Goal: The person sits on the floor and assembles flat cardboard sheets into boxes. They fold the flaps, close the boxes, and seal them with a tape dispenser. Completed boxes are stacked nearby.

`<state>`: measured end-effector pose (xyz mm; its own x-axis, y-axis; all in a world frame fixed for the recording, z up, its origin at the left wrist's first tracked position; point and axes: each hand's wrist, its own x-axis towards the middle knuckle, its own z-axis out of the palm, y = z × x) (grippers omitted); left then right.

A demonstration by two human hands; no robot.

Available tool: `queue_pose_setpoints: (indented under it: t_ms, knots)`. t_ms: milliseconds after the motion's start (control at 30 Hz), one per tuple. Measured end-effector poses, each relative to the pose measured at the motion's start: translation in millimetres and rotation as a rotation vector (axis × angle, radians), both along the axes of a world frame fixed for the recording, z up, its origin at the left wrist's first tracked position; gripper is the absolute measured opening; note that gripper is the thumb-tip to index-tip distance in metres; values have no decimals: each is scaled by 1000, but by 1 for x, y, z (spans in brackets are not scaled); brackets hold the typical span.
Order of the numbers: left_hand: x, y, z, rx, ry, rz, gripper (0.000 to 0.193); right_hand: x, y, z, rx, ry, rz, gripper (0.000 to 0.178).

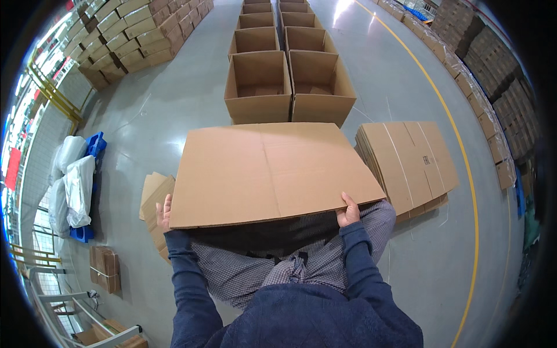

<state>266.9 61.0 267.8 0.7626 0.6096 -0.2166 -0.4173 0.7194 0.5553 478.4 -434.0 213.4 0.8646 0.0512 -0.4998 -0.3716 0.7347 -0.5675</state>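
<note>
A large flat brown cardboard sheet [255, 174] with a crease down its middle lies across in front of me, above my lap. My right hand [349, 212] grips its near edge on the right, thumb on top and the other fingers hidden underneath. At the near left corner, my left hand [164, 213] has its fingers stretched out alongside the edge, touching or very close to it. Just beyond the sheet stand two rows of open brown cardboard boxes [258, 108], running away from me.
A strapped stack of flattened cartons [415, 162] lies at right, and more flat cardboard [155, 194] at left. White sacks [79, 191] rest on a blue pallet [96, 144]. A strapped bundle [105, 269] and a metal frame [87, 310] are lower left. Stacked cartons [136, 35] stand far left.
</note>
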Motion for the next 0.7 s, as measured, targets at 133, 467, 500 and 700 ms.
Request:
queue_pose_setpoints:
  t_ms: [133, 467, 500, 700]
  knots:
    - [21, -54, -26, -57, -117, 180, 67, 10, 14, -22, -1, 44, -76, 36]
    - [143, -128, -151, -151, 320, -194, 14, 40, 37, -71, -47, 72, -110, 38]
    - [153, -130, -156, -182, 465, -175, 13, 47, 39, -74, -60, 128, -137, 38]
    - [186, -138, -164, -184, 483, -155, 27, 85, 40, -82, -78, -20, -91, 42]
